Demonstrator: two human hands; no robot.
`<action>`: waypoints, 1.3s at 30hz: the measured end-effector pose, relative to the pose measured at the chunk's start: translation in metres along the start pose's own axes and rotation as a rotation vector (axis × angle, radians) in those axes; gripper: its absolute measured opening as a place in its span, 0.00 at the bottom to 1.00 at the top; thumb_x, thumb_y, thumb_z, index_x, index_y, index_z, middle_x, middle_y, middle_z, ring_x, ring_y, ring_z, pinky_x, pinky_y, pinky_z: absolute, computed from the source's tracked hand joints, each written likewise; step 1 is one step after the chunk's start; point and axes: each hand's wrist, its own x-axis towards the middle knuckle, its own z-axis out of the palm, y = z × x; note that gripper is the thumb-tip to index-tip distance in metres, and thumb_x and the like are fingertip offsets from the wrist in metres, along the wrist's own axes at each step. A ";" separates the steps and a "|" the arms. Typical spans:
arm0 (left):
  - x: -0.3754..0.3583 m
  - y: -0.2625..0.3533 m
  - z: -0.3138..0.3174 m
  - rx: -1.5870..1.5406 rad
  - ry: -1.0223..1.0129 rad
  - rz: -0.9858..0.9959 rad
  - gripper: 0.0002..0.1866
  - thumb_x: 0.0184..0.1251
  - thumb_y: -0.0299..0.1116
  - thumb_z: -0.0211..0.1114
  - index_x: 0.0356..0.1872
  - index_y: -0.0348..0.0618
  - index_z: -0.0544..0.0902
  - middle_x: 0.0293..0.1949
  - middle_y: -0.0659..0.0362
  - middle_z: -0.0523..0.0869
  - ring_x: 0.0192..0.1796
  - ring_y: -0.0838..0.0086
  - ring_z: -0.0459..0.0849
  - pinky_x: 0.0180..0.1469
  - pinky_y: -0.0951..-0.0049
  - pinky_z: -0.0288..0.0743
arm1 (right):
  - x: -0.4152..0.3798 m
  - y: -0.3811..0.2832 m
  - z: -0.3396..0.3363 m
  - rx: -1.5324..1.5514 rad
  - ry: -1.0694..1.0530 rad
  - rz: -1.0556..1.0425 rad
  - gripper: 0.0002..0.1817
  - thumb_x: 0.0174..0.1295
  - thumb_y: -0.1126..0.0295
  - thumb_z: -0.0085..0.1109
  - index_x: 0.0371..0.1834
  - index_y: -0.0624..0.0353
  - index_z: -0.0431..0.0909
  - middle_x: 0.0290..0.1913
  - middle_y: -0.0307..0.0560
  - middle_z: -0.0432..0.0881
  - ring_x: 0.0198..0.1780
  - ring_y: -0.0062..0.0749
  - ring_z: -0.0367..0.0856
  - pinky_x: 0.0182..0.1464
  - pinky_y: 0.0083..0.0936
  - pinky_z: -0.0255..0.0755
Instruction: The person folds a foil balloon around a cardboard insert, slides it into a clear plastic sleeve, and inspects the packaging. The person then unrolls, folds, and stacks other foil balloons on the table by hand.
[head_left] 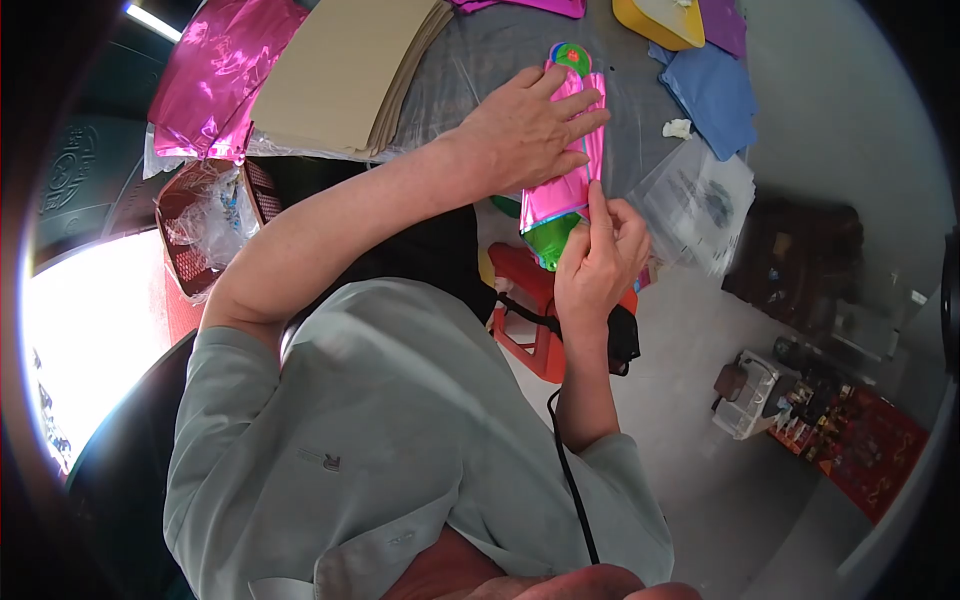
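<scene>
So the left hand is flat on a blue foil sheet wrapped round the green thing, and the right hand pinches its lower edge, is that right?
Not quite: the foil sheet is shiny pink, not blue. The head view shows the left hand flat on it, over the green thing, with the right hand pinching the lower edge.

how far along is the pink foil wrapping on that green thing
Done: pink foil already covers most of the green item, up to its top end. In hand: the left hand presses flat on the foil while the right hand pinches its lower edge. Left: the green bottom end is bare, and more pink foil sheets and tan sheets lie stacked on the table.
</scene>
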 end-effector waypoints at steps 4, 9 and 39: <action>-0.001 0.000 0.004 -0.010 -0.037 -0.016 0.30 0.89 0.56 0.58 0.81 0.53 0.81 0.82 0.62 0.79 0.78 0.57 0.75 0.82 0.56 0.68 | -0.003 0.000 -0.001 0.021 -0.004 0.003 0.25 0.69 0.78 0.69 0.70 0.55 0.91 0.55 0.45 0.85 0.57 0.44 0.82 0.64 0.44 0.73; 0.000 -0.002 0.008 -0.031 0.017 -0.024 0.31 0.88 0.57 0.57 0.81 0.54 0.81 0.82 0.61 0.79 0.78 0.57 0.75 0.83 0.55 0.67 | -0.005 0.005 -0.015 0.085 -0.015 -0.046 0.21 0.71 0.74 0.72 0.67 0.55 0.92 0.54 0.45 0.88 0.57 0.44 0.83 0.65 0.43 0.73; -0.018 -0.001 -0.008 -0.093 -0.001 -0.125 0.37 0.87 0.58 0.60 0.83 0.40 0.77 0.85 0.51 0.75 0.87 0.53 0.69 0.92 0.52 0.56 | 0.099 0.031 0.028 0.012 -0.141 -0.151 0.19 0.80 0.70 0.64 0.71 0.49 0.91 0.73 0.41 0.86 0.74 0.46 0.81 0.79 0.47 0.68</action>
